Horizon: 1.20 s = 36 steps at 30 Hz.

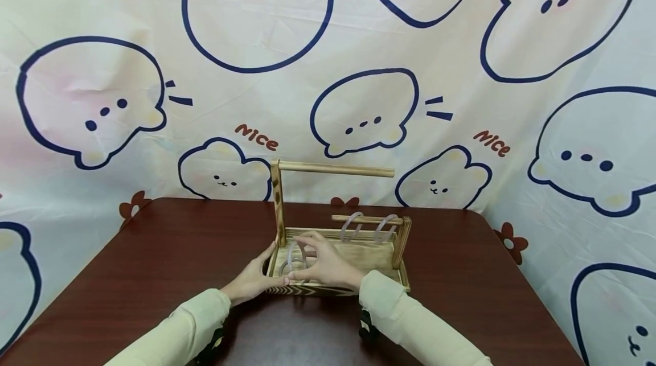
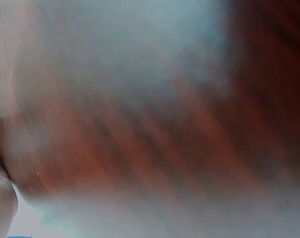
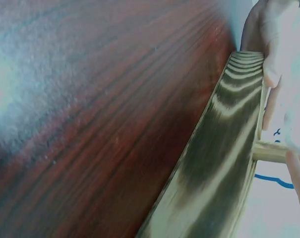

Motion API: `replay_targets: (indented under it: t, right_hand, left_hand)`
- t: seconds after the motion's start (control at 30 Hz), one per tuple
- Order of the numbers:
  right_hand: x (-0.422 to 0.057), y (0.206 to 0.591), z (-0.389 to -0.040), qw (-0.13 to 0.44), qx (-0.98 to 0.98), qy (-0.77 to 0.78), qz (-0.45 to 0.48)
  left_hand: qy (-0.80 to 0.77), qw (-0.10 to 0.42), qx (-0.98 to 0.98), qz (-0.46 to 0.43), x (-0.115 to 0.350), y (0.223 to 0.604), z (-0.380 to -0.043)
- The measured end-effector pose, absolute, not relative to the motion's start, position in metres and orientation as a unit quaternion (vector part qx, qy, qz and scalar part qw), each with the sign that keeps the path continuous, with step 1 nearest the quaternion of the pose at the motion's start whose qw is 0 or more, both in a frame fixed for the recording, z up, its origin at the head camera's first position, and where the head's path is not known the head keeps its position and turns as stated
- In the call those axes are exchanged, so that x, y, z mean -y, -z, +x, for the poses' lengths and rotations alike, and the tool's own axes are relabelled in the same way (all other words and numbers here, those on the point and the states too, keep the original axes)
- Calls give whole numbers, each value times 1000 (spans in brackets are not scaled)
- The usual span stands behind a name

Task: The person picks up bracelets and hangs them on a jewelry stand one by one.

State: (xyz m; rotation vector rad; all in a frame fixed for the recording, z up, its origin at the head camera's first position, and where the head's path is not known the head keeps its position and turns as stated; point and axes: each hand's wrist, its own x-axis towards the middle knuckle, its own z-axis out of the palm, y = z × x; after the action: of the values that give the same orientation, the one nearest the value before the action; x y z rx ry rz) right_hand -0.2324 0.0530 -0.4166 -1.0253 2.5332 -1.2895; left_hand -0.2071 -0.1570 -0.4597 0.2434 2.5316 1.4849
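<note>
A wooden stand [image 1: 359, 252] with a tray base, a tall bar on its left post and a short bar on its right post sits on the table. At the tray's left end, my left hand [image 1: 249, 282] grips the corner, thumb along the front edge. My right hand [image 1: 328, 263] reaches over the front edge and pinches a translucent bangle [image 1: 290, 253] upright above the tray's left part. Another bangle [image 1: 283, 267] shows low behind it, partly covered by the fingers. Two more translucent bangles [image 1: 344, 231] hang on the short bar. The right wrist view shows the stand's dark-grained front wall [image 3: 214, 144].
The dark red-brown table [image 1: 179, 246] extends on both sides of the stand. Behind it hangs a pale cloth [image 1: 287, 104] printed with cartoon outlines. The tall bar [image 1: 335, 169] juts right above the tray. In the left wrist view, most of the picture is blurred tabletop.
</note>
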Motion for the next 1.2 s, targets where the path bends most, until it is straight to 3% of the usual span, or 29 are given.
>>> replay_targets:
  t: [0.43,0.7,1.2]
  right_hand:
    - [-61,393,-225,23,-744,570,-348]
    - [-73,380,-222,-8,-762,566,-315]
    - [-112,348,-224,-12,-816,505,-282]
  left_hand:
    - [-501,98,-855,89,157,462,-209]
    - [-512,95,-848,97,157,464,-210]
    - [-493,98,-861,80,156,460,-207]
